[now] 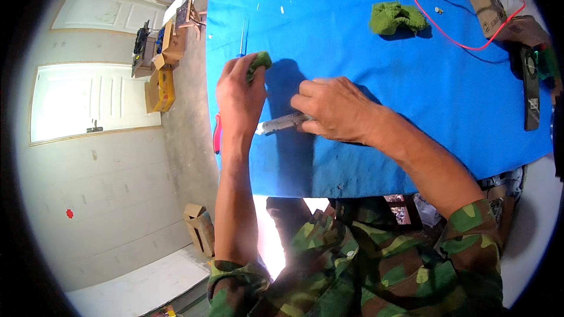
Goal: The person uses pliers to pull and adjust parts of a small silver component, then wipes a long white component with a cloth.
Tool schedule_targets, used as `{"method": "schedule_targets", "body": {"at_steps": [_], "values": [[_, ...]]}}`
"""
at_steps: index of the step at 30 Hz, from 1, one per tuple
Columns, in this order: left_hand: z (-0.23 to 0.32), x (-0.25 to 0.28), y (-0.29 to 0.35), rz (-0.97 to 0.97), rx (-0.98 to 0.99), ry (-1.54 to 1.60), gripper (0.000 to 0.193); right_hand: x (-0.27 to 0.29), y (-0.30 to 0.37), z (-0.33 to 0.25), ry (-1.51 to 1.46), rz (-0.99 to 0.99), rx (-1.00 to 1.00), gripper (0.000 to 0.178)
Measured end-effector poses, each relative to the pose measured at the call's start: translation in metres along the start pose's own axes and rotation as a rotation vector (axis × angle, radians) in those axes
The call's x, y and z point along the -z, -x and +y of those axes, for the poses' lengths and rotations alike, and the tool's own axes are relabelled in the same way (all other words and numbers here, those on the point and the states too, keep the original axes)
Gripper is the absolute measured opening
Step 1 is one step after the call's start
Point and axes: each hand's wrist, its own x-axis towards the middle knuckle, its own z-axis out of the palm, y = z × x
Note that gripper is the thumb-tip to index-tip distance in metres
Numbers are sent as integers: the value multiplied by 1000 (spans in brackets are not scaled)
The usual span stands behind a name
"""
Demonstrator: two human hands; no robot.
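Observation:
My left hand (239, 94) is closed around a small green cloth (259, 64), a bit of which sticks out past the fingers. To its right, my right hand (338, 108) grips a narrow grey-white piece (283, 123) whose exact kind I cannot make out. The free end of that piece points left, toward my left wrist. Just beyond my left fingers lies a thin-shafted screwdriver (244, 36), its handle partly hidden by the hand. A red tool handle (217, 134) shows at the table's left edge, beside my left forearm.
A blue cloth (376, 164) covers the table. Farther back lie a crumpled green cloth (397, 19) and a looped red cable (446, 40). On the right are a cardboard box (482, 3) and a long black part (531, 91). Small scraps dot the far side.

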Motion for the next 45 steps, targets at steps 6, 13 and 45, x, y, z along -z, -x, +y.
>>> {"method": "schedule_targets", "body": {"at_steps": [6, 13, 45], "values": [[25, 29, 83, 88, -5, 76, 25, 7, 3, 7, -41, -30, -42, 18], [66, -19, 102, 110, -13, 142, 26, 19, 4, 5, -1, -77, -123, 21], [62, -12, 98, 26, -20, 6, 14, 17, 2, 16, -101, -119, -127, 17]]}}
